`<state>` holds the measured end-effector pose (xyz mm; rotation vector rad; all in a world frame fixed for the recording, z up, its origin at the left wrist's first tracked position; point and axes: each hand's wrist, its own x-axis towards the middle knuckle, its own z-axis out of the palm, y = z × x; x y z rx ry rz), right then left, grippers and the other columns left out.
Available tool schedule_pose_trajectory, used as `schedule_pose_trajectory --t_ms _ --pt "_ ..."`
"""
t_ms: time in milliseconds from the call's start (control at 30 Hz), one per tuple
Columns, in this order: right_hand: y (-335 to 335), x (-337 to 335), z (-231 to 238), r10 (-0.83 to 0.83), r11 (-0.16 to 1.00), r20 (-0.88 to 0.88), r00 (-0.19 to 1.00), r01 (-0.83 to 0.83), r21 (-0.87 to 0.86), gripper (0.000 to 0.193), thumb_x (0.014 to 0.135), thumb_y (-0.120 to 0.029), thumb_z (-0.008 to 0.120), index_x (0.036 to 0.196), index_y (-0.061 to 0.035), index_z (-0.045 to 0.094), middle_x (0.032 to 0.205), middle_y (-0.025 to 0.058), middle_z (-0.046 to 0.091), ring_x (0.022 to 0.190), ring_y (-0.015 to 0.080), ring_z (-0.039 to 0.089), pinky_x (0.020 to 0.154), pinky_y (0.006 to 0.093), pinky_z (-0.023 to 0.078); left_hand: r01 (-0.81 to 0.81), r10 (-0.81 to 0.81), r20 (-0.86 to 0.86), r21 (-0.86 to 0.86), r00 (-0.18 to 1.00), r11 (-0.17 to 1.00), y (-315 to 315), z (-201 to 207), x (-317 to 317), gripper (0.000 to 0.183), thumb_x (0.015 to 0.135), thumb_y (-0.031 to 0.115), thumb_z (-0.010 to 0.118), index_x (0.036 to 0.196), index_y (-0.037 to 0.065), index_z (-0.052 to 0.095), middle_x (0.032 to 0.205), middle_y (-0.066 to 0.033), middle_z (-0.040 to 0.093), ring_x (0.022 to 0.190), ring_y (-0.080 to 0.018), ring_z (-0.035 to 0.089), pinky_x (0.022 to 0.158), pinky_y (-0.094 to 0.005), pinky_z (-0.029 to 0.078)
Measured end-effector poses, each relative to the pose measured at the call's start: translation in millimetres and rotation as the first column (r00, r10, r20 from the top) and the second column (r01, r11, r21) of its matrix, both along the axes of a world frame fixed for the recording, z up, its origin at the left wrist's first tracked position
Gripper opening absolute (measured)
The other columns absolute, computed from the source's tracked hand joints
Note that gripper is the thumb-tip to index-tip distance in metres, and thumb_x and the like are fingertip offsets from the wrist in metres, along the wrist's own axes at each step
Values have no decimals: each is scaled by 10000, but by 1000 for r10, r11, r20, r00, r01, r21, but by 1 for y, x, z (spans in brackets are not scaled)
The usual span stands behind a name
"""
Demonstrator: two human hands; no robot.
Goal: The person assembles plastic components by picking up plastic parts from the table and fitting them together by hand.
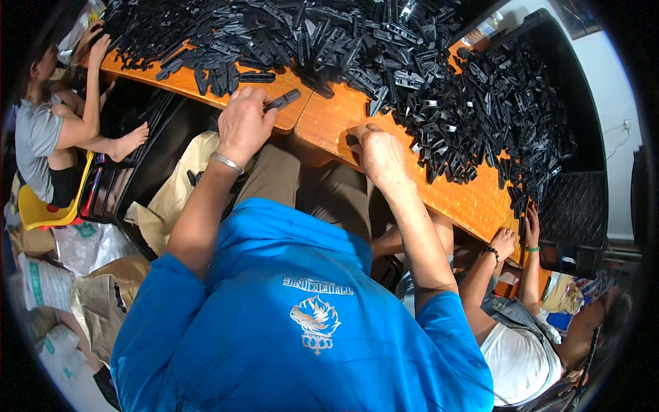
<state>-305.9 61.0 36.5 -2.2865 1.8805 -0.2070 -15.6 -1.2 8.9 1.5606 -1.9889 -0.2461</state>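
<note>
My left hand (244,122), with a bracelet at the wrist, is closed at the table's near edge. Between its thumb and fingers is a long, narrow black plastic piece (283,100), pointing up and right. My right hand (379,154) is curled over the near edge further right, and a small dark piece (352,139) shows at its fingertips; its kind is too small to tell. Beyond both hands, a heap of long black plastic pieces (343,51) covers the orange wooden table (329,123). Smaller black parts with some shiny bits (473,117) are heaped to the right.
A seam splits the tabletop between my hands. An open brown paper bag (180,182) stands by my left leg. One person sits on a yellow stool (55,209) at the left. Another person's hands (511,237) work at the table's right end. A clear plastic container (484,29) stands at the back.
</note>
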Motion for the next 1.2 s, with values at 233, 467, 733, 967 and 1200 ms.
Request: schedule_pose_trajectory --t_ms 233,467,733,967,1200 --pt "-18 41 18 -18 999 97 995 21 -26 298 893 -113 816 1181 -62 762 1066 177 785 982 404 755 808 486 595 98 -99 -25 -46 995 994 2 -3 -1 208 853 134 855 1018 78 741 1020 -116 668 1037 -363 643 876 -479 552" --pt "-41 58 -15 191 947 439 878 -47 -318 295 811 -108 888 1086 -48 802 1007 145 719 894 375 737 752 467 583 281 -283 -72 -44 956 959 -1 -3 5 187 848 118 846 1013 89 761 1006 -104 660 1051 -355 634 893 -477 544" --pt "-54 55 -16 245 959 326 913 -177 -222 261 787 -110 888 1036 -73 820 972 106 701 859 353 721 751 439 577 346 -346 -89 -22 934 938 -10 -7 2 177 853 97 822 1001 56 734 1008 -112 657 1048 -361 636 896 -473 533" --pt "-53 80 -31 322 936 341 883 -243 -255 269 810 -193 871 1039 -75 795 993 124 696 911 393 715 764 490 581 403 -406 10 103 914 909 -9 14 26 188 842 161 837 972 76 732 1002 -112 666 1063 -359 654 874 -479 535" --pt "-8 38 -11 189 977 475 860 -117 -178 229 908 -158 836 1107 -50 802 1027 141 737 907 328 737 804 417 593 362 -362 -56 282 931 888 -14 48 50 383 849 184 865 1195 59 759 1052 -133 735 939 -323 737 852 -416 588"
